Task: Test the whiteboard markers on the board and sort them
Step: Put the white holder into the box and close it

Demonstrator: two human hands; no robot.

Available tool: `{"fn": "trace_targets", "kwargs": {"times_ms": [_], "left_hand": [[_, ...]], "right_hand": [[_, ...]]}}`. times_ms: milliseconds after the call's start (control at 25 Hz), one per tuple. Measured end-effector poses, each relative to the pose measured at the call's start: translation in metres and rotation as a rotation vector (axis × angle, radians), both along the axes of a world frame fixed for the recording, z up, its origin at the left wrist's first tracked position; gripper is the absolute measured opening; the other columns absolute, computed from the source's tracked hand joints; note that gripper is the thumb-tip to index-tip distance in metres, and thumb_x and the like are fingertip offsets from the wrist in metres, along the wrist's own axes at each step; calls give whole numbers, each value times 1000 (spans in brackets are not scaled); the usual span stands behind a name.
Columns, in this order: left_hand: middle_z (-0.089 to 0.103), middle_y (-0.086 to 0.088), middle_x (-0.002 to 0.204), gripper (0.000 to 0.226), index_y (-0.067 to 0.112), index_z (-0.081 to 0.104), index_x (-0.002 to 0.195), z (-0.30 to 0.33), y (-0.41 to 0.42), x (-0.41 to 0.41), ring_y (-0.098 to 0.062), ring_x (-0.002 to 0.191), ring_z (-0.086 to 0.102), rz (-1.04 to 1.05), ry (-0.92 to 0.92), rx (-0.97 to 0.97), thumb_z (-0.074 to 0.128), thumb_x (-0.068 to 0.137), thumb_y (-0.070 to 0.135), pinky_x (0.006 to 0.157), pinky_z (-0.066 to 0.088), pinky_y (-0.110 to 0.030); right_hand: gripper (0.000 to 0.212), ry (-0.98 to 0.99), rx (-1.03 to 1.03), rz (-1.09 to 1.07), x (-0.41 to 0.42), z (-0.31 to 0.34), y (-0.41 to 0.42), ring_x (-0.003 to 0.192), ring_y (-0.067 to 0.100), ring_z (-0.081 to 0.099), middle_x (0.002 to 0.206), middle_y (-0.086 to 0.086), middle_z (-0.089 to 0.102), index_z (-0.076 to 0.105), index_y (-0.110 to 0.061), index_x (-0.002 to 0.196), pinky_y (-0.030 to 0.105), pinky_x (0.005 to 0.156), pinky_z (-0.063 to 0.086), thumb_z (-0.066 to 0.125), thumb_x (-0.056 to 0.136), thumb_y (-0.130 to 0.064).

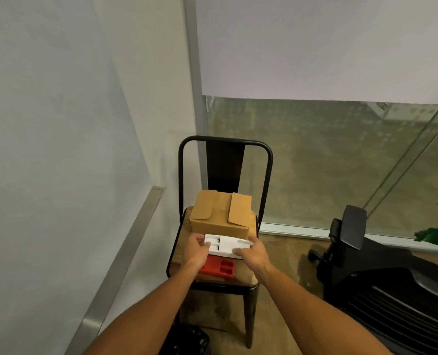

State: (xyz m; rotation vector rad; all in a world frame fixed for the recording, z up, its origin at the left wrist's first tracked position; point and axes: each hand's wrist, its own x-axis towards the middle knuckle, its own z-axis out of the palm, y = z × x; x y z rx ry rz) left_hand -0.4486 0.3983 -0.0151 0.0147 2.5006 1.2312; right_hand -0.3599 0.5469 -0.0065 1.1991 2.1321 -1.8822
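On the chair seat, both hands hold a white tray, just in front of a cardboard box; red tray just nearer. Left hand grips the left end, fingers curled round it; right hand pinches the right end. No markers visible, probably boxed. Keep it level, set it square beside the red one. Whiteboard at left.

Both arms outstretched — left hand and right hand apparently gripping, fingers curled.
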Motion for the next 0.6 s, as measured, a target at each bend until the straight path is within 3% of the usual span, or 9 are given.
{"fn": "trace_targets", "kwargs": {"times_ms": [200,320,600], "left_hand": [[64,-2,124,38,22,55,125,20,-30,62,-19,109,62,68,45,-1,66,89,15,93,54,-38],[65,-5,123,36,18,57,125,37,-51,113,-22,108,64,196,86,26,62,91,9,90,56,-35],[65,-6,110,31,8,63,118,69,-132,225,-17,90,58,527,213,60,52,90,0,76,48,-24]], "right_hand": [[83,51,109,271,47,23,-11,137,24,42,150,7,43,29,-15,153,36,109,40,76,84,-9],[88,96,224,453,78,36,-27,137,24,42,150,7,42,26,-12,154,35,110,39,76,83,-6],[78,245,359,756,132,52,-105,121,19,51,138,8,49,42,-12,144,31,104,45,80,77,-15]]}}
